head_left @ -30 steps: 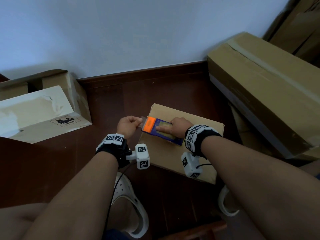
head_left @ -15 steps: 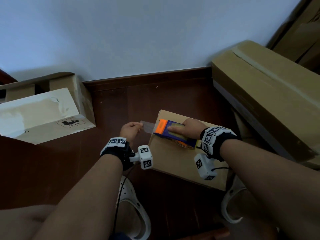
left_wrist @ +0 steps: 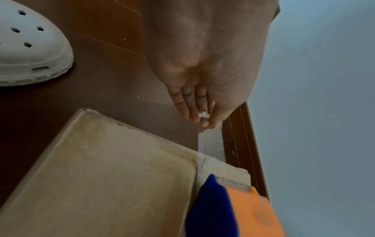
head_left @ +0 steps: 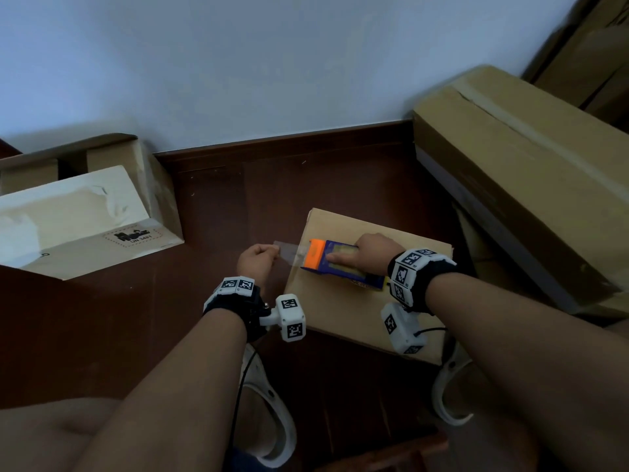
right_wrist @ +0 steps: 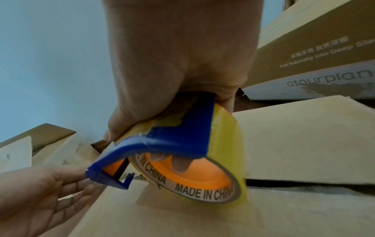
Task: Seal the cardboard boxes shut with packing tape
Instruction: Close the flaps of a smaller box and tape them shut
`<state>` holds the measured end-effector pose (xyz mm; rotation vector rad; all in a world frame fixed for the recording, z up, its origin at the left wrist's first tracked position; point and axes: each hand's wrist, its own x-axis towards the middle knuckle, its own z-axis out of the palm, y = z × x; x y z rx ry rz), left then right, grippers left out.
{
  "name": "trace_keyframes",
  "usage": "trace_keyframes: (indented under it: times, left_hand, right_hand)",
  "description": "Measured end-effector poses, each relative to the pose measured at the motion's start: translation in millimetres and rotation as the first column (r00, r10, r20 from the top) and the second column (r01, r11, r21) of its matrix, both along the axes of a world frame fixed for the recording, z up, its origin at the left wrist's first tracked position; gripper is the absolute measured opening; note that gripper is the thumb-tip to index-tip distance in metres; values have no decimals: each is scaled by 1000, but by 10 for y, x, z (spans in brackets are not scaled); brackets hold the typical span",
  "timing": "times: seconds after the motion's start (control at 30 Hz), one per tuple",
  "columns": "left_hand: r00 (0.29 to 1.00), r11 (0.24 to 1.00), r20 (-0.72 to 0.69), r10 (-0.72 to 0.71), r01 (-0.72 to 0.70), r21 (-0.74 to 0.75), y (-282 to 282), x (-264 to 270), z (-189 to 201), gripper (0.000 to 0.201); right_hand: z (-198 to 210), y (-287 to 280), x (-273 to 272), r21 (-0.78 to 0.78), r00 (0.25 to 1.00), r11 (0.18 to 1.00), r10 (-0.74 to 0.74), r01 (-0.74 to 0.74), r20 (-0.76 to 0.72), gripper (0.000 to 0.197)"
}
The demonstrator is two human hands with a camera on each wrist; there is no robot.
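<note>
A small flat cardboard box [head_left: 343, 311] lies on the dark wooden floor in front of me. My right hand [head_left: 369, 255] grips a blue and orange tape dispenser [head_left: 335, 264] that rests on the box's top near its left edge; the yellowish tape roll [right_wrist: 225, 144] sits in it. My left hand [head_left: 257, 264] pinches the free end of the clear tape strip [head_left: 289, 252], stretched out past the box's left edge. In the left wrist view the tape strip [left_wrist: 211, 144] runs from my fingertips [left_wrist: 205, 121] to the dispenser [left_wrist: 233, 208].
A large long box [head_left: 531, 185] lies at the right against the wall. An open pale box [head_left: 78, 216] stands at the left. White clogs [head_left: 272, 413] are on my feet close to the small box. Flat cardboard [head_left: 585, 49] leans in the far right corner.
The left hand has drawn the tape end further left, away from the dispenser, so a longer strip shows. The right hand keeps the dispenser on the box.
</note>
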<state>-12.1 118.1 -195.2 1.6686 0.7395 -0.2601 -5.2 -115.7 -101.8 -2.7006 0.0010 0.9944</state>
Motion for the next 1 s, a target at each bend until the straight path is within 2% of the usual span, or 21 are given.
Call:
trace_keyframes:
  times: [0.13,0.47,0.73,1.0]
  left_hand:
    - [1000,1000,0,20,-20,9,-18,-32,-52,16]
    - [1000,998,-5,8,-8,68,-51,-94,-218,16]
    - [1000,1000,-30,3,-2,30,-112,-92,-309,16]
    - [995,991,-99,-32,19,-130,-278,-168,-332,16]
  right_hand:
    - [-17,-9,-18,-2,1000,1000,4,-4,-7,80]
    - [-24,38,-38,-33,1000,999,6,-6,4,72]
    - [-20,70,-16,-53,1000,999,7,-7,-6,71]
    - [-38,64,-4,-49,1000,999,1,-3,-21,72]
